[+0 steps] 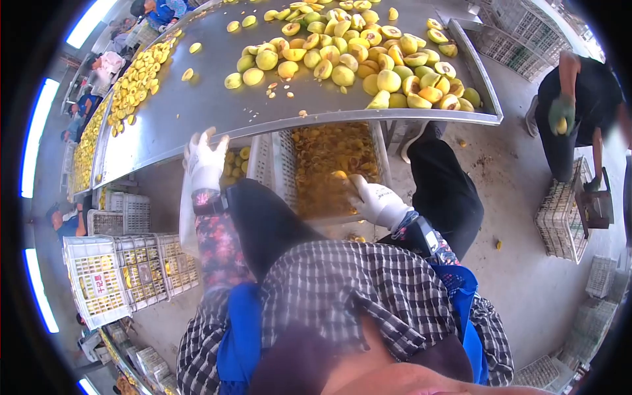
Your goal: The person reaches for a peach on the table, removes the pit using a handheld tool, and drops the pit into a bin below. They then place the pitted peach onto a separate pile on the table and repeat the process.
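Observation:
My left hand (206, 161), in a white glove, is at the near edge of the steel table (217, 105). Its fingers are apart and nothing shows in them. Over a crate (384, 155) of wet orange-brown peach scraps and pits (329, 145) is my right hand (378, 203), also white-gloved. Its fingers are closed, with a small orange piece (338, 175) and a brownish blur by their tips; I cannot make out what they hold. Halved peaches (342, 74) lie heaped on the table beyond both hands.
Peach slices (135, 85) line the table's left side. A crate of fruit (232, 168) sits below the left hand. Stacked white crates (125, 273) stand at left. At right a person in dark clothes (586, 99) bends over a crate (559, 214).

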A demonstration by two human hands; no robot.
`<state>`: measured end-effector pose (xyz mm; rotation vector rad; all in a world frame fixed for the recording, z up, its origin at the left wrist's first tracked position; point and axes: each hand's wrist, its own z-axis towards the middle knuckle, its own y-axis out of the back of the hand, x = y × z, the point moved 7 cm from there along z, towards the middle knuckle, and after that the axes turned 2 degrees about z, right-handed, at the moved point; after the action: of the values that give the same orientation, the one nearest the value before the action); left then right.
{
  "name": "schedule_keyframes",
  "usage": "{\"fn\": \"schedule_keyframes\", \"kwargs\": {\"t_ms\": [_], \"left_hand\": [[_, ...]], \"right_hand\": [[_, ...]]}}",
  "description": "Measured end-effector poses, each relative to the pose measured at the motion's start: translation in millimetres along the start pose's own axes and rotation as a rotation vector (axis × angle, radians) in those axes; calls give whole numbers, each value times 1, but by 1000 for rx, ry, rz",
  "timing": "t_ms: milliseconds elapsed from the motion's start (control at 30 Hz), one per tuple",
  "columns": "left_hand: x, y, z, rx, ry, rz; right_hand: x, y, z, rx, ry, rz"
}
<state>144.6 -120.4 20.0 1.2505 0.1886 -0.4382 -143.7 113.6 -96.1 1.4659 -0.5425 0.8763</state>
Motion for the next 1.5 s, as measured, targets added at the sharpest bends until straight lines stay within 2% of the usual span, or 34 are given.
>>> {"fn": "schedule_keyframes", "kwargs": {"t_ms": [67,133,200,267,333,400,433,467,567,633,733,800,833,867,933,967,1000,1033,1100,1133,1200,1233,1267,1433,1500], "left_hand": [[-45,20,6,-98,-91,220],[-95,-6,27,35,-302,-78],[-158,-38,40,333,-360,-202],[-212,-73,45,437,-564,-101],[-239,-122,51,635,-666,30],[-255,-149,56,685,-653,118],[-261,-156,61,596,-628,163],[-263,-166,64,610,-607,167],[-269,-163,62,659,-501,187],[-267,-160,59,676,-530,126],[-259,-146,59,654,-489,-19],[-232,-153,69,663,-273,-459],[-216,-156,69,717,-26,-742],[-206,-150,65,693,23,-1072],[-188,-127,41,772,323,-1524],[-180,-123,30,847,363,-1617],[-167,-117,22,841,346,-1707],[-158,-108,12,805,370,-1675],[-150,-96,-13,716,409,-1620],[-147,-90,-26,727,424,-1615],[-148,-78,-45,758,441,-1609],[-146,-74,-51,684,447,-1577],[-143,-73,-57,694,444,-1542],[-145,-63,-76,677,327,-1343],[-152,-67,-81,682,273,-1455]], "right_hand": [[2,0,7,52,-136,72],[17,15,11,107,-248,59],[11,11,10,44,-181,77],[9,10,7,-8,-121,92],[14,11,5,-31,-55,101],[8,4,2,27,-128,86],[4,2,2,53,-166,76],[3,1,2,54,-154,65],[4,-7,5,76,-136,40],[6,-8,9,103,-150,5],[7,-8,13,-66,-17,61],[13,-1,13,-185,25,193],[17,3,12,-241,45,260],[18,4,12,-219,25,248],[22,7,13,-157,-7,226],[26,12,13,-208,-75,-4],[35,13,18,-215,22,57],[42,16,24,-221,117,119],[39,21,29,-175,34,136],[35,19,31,-230,78,22],[32,23,31,-287,-11,6],[47,34,34,-306,-34,-5],[60,43,37,-327,-61,-18],[111,70,43,-542,158,-267],[115,69,48,-539,141,-281]]}}
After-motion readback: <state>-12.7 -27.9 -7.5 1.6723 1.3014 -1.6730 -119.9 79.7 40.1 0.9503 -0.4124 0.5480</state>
